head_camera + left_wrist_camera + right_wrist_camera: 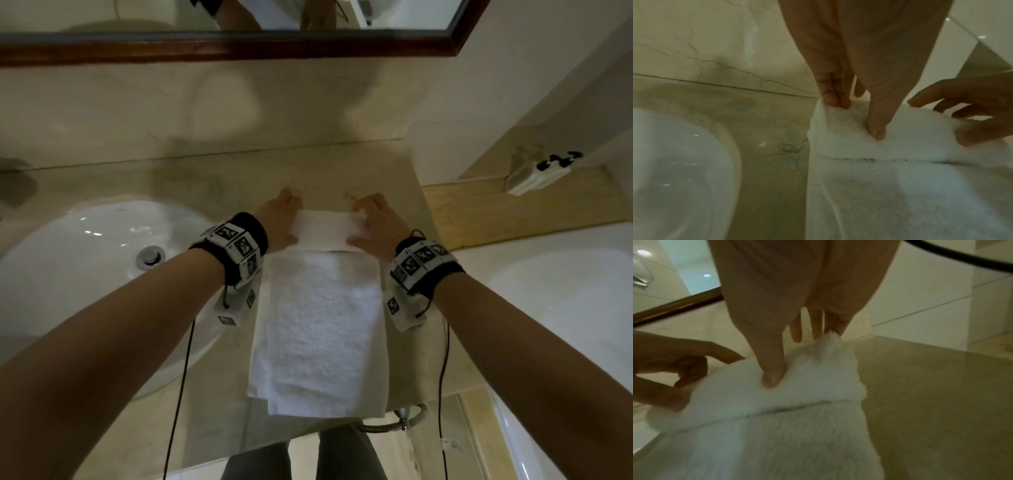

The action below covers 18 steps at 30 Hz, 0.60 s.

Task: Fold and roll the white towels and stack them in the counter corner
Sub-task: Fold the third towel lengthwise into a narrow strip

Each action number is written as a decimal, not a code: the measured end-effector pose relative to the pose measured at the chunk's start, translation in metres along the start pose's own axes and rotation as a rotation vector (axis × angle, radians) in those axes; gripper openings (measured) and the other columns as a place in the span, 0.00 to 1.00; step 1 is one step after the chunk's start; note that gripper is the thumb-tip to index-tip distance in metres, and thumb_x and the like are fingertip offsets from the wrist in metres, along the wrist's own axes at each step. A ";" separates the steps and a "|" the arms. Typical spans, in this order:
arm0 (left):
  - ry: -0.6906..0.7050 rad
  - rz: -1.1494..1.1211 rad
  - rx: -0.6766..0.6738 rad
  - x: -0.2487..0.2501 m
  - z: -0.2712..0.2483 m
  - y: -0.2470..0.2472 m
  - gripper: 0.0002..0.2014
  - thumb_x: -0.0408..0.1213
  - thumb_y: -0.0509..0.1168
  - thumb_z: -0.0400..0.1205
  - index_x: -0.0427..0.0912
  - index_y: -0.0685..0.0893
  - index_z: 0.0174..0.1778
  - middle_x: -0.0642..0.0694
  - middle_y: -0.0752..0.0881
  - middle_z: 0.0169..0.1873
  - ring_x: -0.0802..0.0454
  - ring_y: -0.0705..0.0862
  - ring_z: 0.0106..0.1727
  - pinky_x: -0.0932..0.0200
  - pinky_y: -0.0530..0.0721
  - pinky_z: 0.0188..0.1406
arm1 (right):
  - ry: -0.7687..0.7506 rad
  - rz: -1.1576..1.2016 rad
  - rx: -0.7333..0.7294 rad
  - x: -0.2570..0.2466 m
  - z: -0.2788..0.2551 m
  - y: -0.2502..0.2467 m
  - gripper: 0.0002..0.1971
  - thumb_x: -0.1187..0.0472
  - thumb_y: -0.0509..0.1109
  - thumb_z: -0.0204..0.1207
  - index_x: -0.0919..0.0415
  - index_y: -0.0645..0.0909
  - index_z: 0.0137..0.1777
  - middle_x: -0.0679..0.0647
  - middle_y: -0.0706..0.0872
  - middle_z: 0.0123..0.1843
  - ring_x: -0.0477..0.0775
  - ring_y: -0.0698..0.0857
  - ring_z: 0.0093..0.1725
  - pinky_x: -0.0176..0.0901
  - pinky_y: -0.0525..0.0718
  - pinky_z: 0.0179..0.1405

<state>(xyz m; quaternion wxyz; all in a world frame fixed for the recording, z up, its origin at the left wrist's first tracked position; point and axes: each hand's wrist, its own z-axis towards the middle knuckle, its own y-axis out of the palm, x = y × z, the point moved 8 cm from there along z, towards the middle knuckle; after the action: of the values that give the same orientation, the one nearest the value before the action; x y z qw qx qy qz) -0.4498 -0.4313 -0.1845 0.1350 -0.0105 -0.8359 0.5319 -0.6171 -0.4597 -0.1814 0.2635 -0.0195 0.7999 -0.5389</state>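
A white towel (322,329) lies folded into a long strip on the beige counter (219,185), its near end hanging over the front edge. Its far end is turned over into the first fold of a roll (323,231). My left hand (282,222) pinches the roll's left end, thumb on top (876,129) and fingers behind. My right hand (371,222) pinches the right end the same way, with its thumb (772,378) pressed into the towel (797,434). In the left wrist view the towel (900,194) fills the lower right.
A white sink basin (85,274) with a metal drain (150,256) sits left of the towel. The backsplash wall and a wood-framed mirror (239,48) stand behind. A white wall (479,120) closes the counter's right corner. A bathtub rim (565,308) lies to the right.
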 end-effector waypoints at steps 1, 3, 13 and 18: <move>-0.023 -0.024 -0.024 -0.002 0.001 0.002 0.34 0.44 0.68 0.79 0.36 0.62 0.77 0.37 0.66 0.74 0.36 0.75 0.68 0.47 0.76 0.67 | 0.040 -0.047 -0.070 0.002 0.004 0.002 0.33 0.49 0.74 0.72 0.57 0.66 0.74 0.57 0.65 0.75 0.63 0.69 0.71 0.56 0.72 0.72; -0.026 0.079 -0.068 0.002 0.003 0.006 0.33 0.46 0.66 0.80 0.37 0.62 0.77 0.38 0.69 0.73 0.39 0.72 0.71 0.48 0.72 0.70 | 0.044 -0.273 -0.177 -0.002 0.009 0.011 0.33 0.45 0.69 0.75 0.56 0.63 0.76 0.57 0.68 0.75 0.63 0.66 0.73 0.57 0.66 0.73; 0.065 0.159 0.033 0.027 -0.017 0.018 0.27 0.46 0.64 0.80 0.37 0.66 0.71 0.40 0.71 0.67 0.42 0.75 0.65 0.52 0.76 0.59 | -0.067 -0.396 0.063 -0.020 -0.021 0.030 0.27 0.46 0.70 0.71 0.61 0.70 0.63 0.57 0.74 0.63 0.60 0.74 0.60 0.52 0.70 0.58; -0.044 -0.138 -0.136 0.008 -0.010 0.008 0.38 0.47 0.65 0.81 0.40 0.55 0.82 0.39 0.70 0.74 0.40 0.73 0.72 0.51 0.72 0.69 | 0.031 -0.002 -0.103 -0.003 -0.008 0.009 0.20 0.48 0.73 0.72 0.58 0.74 0.56 0.57 0.74 0.63 0.58 0.77 0.56 0.52 0.78 0.59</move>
<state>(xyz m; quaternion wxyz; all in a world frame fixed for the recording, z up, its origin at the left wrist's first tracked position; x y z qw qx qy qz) -0.4561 -0.4173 -0.1862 0.1520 0.0495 -0.8717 0.4633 -0.6159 -0.4479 -0.1860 0.2494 -0.0255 0.8304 -0.4975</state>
